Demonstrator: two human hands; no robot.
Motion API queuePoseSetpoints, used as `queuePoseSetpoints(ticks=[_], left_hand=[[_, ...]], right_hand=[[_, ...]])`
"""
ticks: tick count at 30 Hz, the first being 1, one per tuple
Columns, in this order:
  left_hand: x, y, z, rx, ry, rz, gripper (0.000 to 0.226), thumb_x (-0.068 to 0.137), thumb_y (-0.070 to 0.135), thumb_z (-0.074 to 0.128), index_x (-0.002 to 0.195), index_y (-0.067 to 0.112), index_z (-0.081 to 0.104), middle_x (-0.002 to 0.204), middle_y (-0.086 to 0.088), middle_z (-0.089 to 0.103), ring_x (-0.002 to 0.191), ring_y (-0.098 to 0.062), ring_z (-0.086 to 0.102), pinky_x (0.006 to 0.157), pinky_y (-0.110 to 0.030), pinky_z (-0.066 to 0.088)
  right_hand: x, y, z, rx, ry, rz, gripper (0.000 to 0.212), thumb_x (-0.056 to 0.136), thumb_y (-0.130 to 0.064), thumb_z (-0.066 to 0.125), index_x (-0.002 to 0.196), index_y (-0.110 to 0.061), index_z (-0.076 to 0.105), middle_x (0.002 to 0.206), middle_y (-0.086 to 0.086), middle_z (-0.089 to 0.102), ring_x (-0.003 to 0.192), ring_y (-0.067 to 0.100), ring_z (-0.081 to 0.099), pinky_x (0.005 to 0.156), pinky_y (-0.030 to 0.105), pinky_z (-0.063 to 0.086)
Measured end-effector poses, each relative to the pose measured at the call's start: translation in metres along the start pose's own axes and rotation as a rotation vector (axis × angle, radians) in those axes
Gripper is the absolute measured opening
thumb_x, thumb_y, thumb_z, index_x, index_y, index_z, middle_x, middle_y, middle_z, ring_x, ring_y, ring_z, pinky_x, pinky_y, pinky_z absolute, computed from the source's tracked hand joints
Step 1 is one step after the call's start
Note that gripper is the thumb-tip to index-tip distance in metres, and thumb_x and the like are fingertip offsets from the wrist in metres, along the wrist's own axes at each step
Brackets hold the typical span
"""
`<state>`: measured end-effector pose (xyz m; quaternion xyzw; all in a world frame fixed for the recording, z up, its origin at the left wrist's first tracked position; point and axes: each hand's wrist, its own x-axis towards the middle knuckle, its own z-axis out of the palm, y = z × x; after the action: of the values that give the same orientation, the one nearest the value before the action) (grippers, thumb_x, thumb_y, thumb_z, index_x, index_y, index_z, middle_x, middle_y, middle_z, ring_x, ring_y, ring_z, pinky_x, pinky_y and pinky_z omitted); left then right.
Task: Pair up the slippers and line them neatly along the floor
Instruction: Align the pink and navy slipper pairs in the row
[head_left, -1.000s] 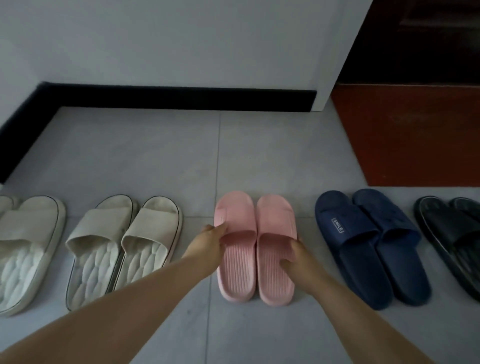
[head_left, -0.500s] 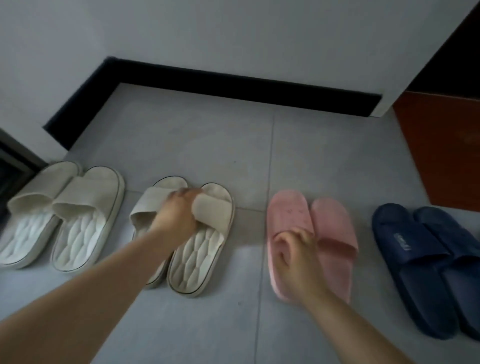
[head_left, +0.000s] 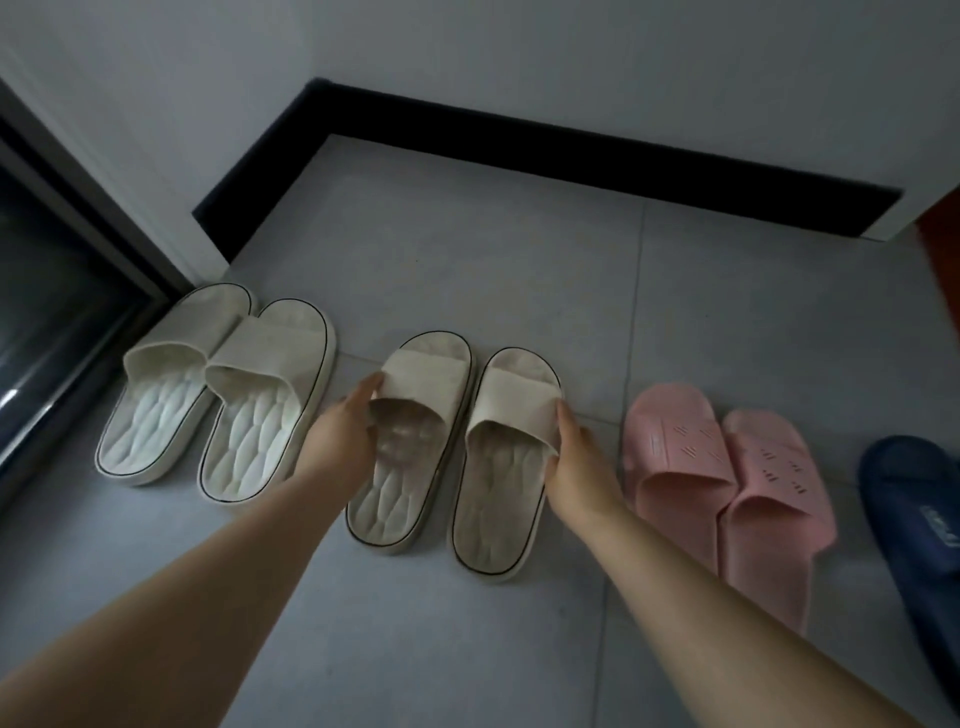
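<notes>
Left beige slipper (head_left: 415, 395) & right beige slipper (head_left: 514, 410) lie side by side on floor (head_left: 467, 270) btwn cream pair (head_left: 218, 395) & pink pair (head_left: 727, 467), toes to wall, narrow gap btwn them; left grip (head_left: 348, 441) pinches left one's strap, right grip (head_left: 576, 467) clasps right one's strap at outer edge.

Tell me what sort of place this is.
Probably a home entryway or hallway corner: beige slippers and pink slippers stand paired in a row on a grey tiled floor, black skirting runs along white walls, and a dark door or window frame stands at the left.
</notes>
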<state>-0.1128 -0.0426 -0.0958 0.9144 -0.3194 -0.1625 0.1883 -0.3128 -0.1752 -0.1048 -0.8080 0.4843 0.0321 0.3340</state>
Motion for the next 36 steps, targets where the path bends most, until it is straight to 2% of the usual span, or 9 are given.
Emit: queuePoseSetpoints(ticks=[9, 11, 13, 16, 19, 22, 27, 33, 36], left_hand=[[-0.003, -0.005, 0.007, -0.029, -0.03, 0.018, 0.072, 0.083, -0.005, 0.043, 0.144, 0.03, 0.026, 0.127, -0.013, 0.051, 0.102, -0.033, 0.058, 0.081, -0.036, 0.047], [-0.001, -0.006, 0.002, -0.076, -0.044, 0.019, 0.072, 0.081, -0.007, 0.041, 0.144, 0.027, 0.03, 0.128, -0.014, 0.053, 0.106, -0.033, 0.057, 0.087, -0.037, 0.049], [0.003, -0.01, -0.01, -0.117, 0.058, 0.031, 0.066, 0.079, -0.009, 0.041, 0.139, 0.018, 0.038, 0.127, -0.013, 0.055, 0.112, -0.033, 0.054, 0.093, -0.04, 0.047], [0.013, -0.027, -0.033, -0.166, 0.394, -0.034, 0.045, 0.078, -0.007, 0.048, 0.121, 0.005, 0.05, 0.121, -0.016, 0.055, 0.112, -0.035, 0.05, 0.096, -0.044, 0.042], [0.03, -0.057, -0.056, -0.307, 0.561, -0.36, 0.037, 0.082, 0.002, 0.057, 0.118, 0.001, 0.048, 0.122, -0.02, 0.052, 0.115, -0.037, 0.046, 0.1, -0.043, 0.039], [0.048, -0.091, -0.069, -0.288, 0.418, -0.566, 0.048, 0.082, 0.012, 0.062, 0.127, 0.005, 0.045, 0.124, -0.019, 0.053, 0.117, -0.037, 0.049, 0.098, -0.039, 0.043], [0.069, -0.127, -0.071, -0.226, 0.248, -0.371, 0.027, 0.082, 0.016, 0.061, 0.108, 0.013, 0.06, 0.091, -0.004, 0.055, 0.088, -0.027, 0.055, 0.075, -0.027, 0.04], [0.077, -0.146, -0.066, -0.409, 0.269, -0.297, 0.02, 0.083, 0.011, 0.065, 0.099, -0.001, 0.065, 0.086, -0.014, 0.06, 0.087, -0.029, 0.058, 0.076, -0.028, 0.041], [0.077, -0.143, -0.06, -0.445, 0.301, -0.315, 0.024, 0.084, 0.019, 0.066, 0.105, 0.009, 0.067, 0.086, -0.001, 0.059, 0.082, -0.017, 0.055, 0.079, -0.022, 0.037]], right_hand=[[-0.002, 0.004, 0.002, -0.014, 0.008, 0.016, 0.065, 0.093, -0.013, 0.041, 0.149, -0.023, 0.009, 0.138, 0.013, 0.039, 0.118, 0.031, 0.048, 0.096, 0.035, 0.04], [-0.008, -0.005, 0.002, -0.083, 0.11, 0.023, 0.066, 0.09, -0.017, 0.048, 0.148, -0.018, 0.014, 0.14, 0.015, 0.037, 0.123, 0.033, 0.043, 0.1, 0.038, 0.036], [-0.019, -0.023, 0.006, -0.12, 0.248, -0.034, 0.067, 0.084, -0.015, 0.056, 0.143, -0.011, 0.026, 0.145, 0.019, 0.03, 0.128, 0.038, 0.036, 0.105, 0.043, 0.033], [-0.034, -0.062, 0.018, -0.071, 0.29, -0.314, 0.057, 0.071, -0.004, 0.064, 0.127, -0.01, 0.051, 0.14, 0.023, 0.039, 0.122, 0.044, 0.042, 0.099, 0.049, 0.041], [-0.037, -0.102, 0.038, -0.074, 0.1, -0.525, 0.049, 0.073, -0.006, 0.058, 0.122, -0.015, 0.056, 0.143, 0.017, 0.037, 0.127, 0.037, 0.038, 0.105, 0.041, 0.034], [-0.03, -0.14, 0.065, -0.048, -0.188, -0.628, 0.054, 0.083, -0.01, 0.045, 0.136, -0.021, 0.041, 0.154, 0.008, 0.015, 0.139, 0.028, 0.019, 0.113, 0.033, 0.021], [0.002, -0.2, 0.103, -0.018, -0.399, -0.512, 0.057, 0.086, -0.017, 0.048, 0.14, -0.031, 0.034, 0.158, 0.011, -0.011, 0.144, 0.031, 0.007, 0.115, 0.036, 0.018], [0.032, -0.22, 0.128, 0.081, -0.448, -0.326, 0.074, 0.085, -0.022, 0.052, 0.148, -0.024, 0.011, 0.156, 0.003, -0.022, 0.145, 0.029, 0.007, 0.114, 0.032, 0.019], [0.03, -0.219, 0.13, 0.128, -0.425, -0.31, 0.077, 0.085, -0.018, 0.052, 0.147, -0.014, 0.007, 0.156, 0.006, -0.022, 0.147, 0.023, 0.002, 0.113, 0.026, 0.015]])
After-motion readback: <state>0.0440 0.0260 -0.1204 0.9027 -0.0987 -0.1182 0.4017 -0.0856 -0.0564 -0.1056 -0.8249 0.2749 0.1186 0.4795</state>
